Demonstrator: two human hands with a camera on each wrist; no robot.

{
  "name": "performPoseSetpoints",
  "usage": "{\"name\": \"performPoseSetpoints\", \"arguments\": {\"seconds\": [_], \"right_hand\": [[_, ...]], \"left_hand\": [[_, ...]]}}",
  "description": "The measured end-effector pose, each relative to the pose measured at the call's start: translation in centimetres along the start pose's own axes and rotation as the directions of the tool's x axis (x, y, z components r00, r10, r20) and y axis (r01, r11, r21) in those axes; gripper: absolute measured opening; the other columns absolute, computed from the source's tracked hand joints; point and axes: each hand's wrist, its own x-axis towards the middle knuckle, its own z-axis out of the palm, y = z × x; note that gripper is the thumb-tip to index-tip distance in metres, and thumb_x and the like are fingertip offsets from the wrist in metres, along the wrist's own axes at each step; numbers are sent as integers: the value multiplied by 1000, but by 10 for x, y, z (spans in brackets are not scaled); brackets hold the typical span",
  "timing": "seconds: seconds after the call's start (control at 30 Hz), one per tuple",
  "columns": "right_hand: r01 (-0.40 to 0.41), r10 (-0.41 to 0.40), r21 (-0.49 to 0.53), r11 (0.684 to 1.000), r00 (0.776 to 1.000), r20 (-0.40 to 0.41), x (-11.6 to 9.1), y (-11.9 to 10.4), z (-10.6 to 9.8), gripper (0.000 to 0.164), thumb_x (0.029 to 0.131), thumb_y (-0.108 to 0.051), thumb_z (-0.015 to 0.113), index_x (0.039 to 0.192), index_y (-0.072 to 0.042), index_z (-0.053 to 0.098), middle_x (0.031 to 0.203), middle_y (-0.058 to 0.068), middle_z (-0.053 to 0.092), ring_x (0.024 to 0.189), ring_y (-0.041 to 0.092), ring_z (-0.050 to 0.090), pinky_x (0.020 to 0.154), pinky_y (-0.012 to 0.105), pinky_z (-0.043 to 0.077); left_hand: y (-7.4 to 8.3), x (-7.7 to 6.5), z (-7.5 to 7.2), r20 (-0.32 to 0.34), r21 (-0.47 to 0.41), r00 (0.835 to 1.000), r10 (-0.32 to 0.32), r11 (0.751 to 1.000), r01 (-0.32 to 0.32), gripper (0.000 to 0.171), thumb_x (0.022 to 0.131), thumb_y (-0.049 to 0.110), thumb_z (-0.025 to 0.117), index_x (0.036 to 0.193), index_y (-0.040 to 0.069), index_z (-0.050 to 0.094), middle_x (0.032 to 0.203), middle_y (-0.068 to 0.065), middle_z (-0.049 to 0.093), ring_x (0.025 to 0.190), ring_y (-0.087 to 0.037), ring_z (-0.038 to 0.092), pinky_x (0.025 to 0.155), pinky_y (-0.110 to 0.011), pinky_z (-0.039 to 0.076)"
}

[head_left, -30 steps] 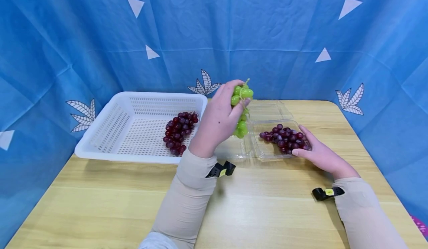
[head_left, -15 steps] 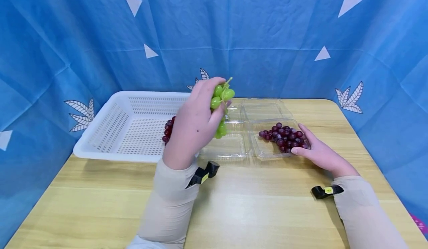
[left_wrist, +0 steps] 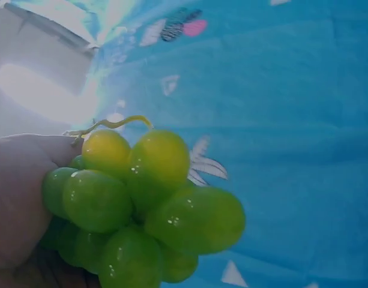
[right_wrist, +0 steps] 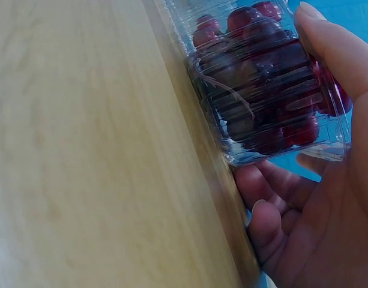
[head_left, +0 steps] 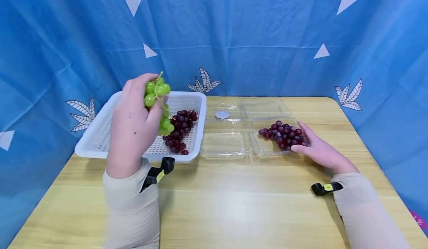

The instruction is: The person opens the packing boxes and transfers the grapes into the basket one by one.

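My left hand [head_left: 133, 126] grips a bunch of green grapes [head_left: 163, 89] above the white plastic basket [head_left: 85, 150], the curved stem pointing up. In the left wrist view the green grapes [left_wrist: 165, 216] hang close against the fingers. My right hand [head_left: 317, 150] holds the right end of an open clear plastic container [head_left: 259, 150], its thumb at the front rim and the other fingers at the side. A bunch of dark red grapes [head_left: 284, 134] lies in that container. Through its ribbed wall the red grapes [right_wrist: 262, 78] show in the right wrist view.
Another bunch of red grapes [head_left: 180, 130] lies in the basket's right part. Between basket and filled container sits a second clear container [head_left: 222, 145], lid folded back, with a small white label [head_left: 222, 115]. A blue patterned curtain [head_left: 227, 26] hangs behind the wooden table [head_left: 234, 204].
My left hand has carried the green grapes leftward, from over the clear containers to over the white basket. The right hand has stayed at its container.
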Motion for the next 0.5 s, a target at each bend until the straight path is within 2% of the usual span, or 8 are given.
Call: {"name": "performPoseSetpoints", "arguments": {"seconds": [0.07, 0.13, 0.23, 0.3, 0.37, 0.5], "right_hand": [[6, -6, 2, 1000, 1000, 5, 2, -1, 1, 88, 88, -45, 61, 146, -45, -6, 155, 14, 2, 135, 47, 12, 102, 66, 16], [11, -11, 5, 1000, 1000, 8, 2, -1, 1, 89, 88, -45, 61, 146, -44, -6, 155, 15, 2, 135, 48, 13, 101, 67, 17], [6, -6, 5, 1000, 1000, 9, 1, 0, 0, 89, 88, -45, 61, 146, -44, -6, 155, 16, 2, 134, 49, 13, 100, 68, 17], [1, -1, 4, 1000, 1000, 11, 0, 1, -2, 89, 88, -46, 61, 145, -45, -7, 155, 16, 2, 135, 49, 13, 100, 68, 16], [-1, 1, 5, 1000, 1000, 12, 0, 2, -3, 88, 88, -47, 60, 145, -46, -7, 155, 16, 2, 135, 48, 12, 101, 67, 16], [14, -14, 7, 1000, 1000, 13, 1, 3, 0, 89, 88, -46, 60, 146, -43, -7, 155, 16, 1, 135, 48, 12, 101, 67, 15]], "left_hand": [[-9, 5, -2, 31, 49, 999, -11, 999, 9, 43, 94, 25, 52, 136, 21, 46, 123, -8, 51, 95, -23, 49, 77, -45, 48], [-19, 15, 0, 91, 99, 996, -20, 995, 11, 42, 95, 27, 49, 136, 18, 46, 120, -10, 51, 93, -25, 49, 75, -46, 48], [-33, 37, 3, 206, 158, 977, -62, 987, 30, 43, 97, 32, 44, 137, 16, 44, 114, -10, 51, 89, -26, 49, 72, -46, 46], [-41, 54, 7, 274, 194, 957, -100, 980, 47, 45, 97, 34, 41, 137, 14, 43, 110, -11, 50, 88, -28, 49, 71, -46, 45], [-51, 70, 12, 338, 226, 929, -151, 971, 76, 48, 98, 37, 40, 139, 13, 40, 110, -11, 50, 89, -29, 49, 72, -46, 45], [-82, 93, 28, 426, 266, 878, -216, 958, 106, 48, 98, 38, 40, 137, 10, 41, 106, -13, 51, 87, -29, 53, 71, -44, 47]]}}
